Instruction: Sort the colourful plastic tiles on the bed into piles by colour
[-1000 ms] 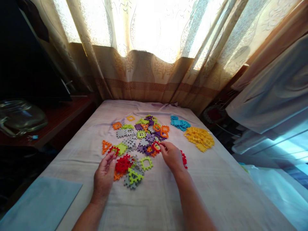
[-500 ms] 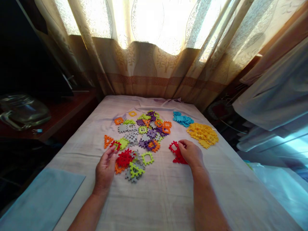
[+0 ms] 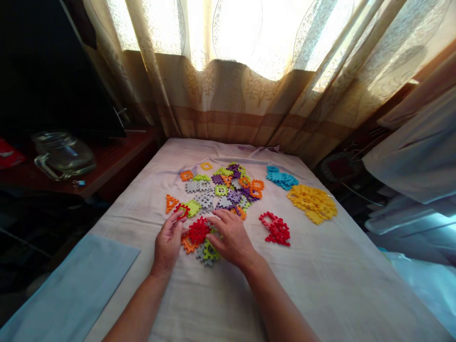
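Note:
My left hand [image 3: 168,242] pinches a red toothed square building piece [image 3: 183,208] at its fingertips. Close beside it is a red toothed piece [image 3: 198,231], lying over orange [image 3: 187,244] and grey pieces. My right hand [image 3: 231,237] reaches over the right side of this small heap, fingers apart and grasping nothing visible. It partly covers a lime green piece [image 3: 210,251]. To the right lies a separate group of red pieces [image 3: 278,231]. Behind the hands spreads a mixed pile of grey, lime, purple and orange pieces [image 3: 221,190].
Blue pieces [image 3: 281,179] and a yellow heap [image 3: 312,202] lie at the right of the cloth-covered surface [image 3: 235,304]. A light blue sheet [image 3: 78,285] rests at the left. A glass jug [image 3: 66,154] stands on the dark red side table [image 3: 117,152]. Curtains [image 3: 228,95] hang behind.
My right hand has let go at the red group and moved left to the small mixed heap. My left hand keeps the red square piece. The view has shifted slightly left.

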`<state>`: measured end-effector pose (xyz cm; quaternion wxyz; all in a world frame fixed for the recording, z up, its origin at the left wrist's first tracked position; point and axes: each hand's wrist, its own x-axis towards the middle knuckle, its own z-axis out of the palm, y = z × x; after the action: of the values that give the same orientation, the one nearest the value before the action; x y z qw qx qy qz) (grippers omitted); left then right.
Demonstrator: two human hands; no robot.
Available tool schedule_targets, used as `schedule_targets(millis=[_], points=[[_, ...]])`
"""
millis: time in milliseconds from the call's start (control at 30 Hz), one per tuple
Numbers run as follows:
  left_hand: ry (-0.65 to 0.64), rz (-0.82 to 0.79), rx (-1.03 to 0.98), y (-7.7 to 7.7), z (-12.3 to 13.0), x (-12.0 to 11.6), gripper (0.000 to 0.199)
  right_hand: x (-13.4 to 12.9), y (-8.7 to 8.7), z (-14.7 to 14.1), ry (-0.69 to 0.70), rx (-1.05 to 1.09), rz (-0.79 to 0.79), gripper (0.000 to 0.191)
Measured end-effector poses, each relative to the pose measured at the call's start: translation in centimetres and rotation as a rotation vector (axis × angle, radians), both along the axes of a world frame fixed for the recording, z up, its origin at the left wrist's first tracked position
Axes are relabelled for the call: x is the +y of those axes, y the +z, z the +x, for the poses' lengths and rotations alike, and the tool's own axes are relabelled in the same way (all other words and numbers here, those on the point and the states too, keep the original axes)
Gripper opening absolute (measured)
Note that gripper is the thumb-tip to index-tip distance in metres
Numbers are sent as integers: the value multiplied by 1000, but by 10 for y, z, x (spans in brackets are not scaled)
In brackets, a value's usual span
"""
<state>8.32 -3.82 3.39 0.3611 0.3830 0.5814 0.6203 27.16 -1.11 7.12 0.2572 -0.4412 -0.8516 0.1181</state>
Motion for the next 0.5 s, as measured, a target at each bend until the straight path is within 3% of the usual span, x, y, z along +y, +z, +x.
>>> schedule_targets(millis=[133,333,500], points=[[-10,-9,-2,-2,-1,1,50,-8,-8,-18,53,-56,-23,48],[-14,-6,-14,-4,-1,2,50,-7,-15,-23,65,-51,-43,46],[8,6,-20,-7,-2,3,49,-4,-12,-21,71,11,49,44]])
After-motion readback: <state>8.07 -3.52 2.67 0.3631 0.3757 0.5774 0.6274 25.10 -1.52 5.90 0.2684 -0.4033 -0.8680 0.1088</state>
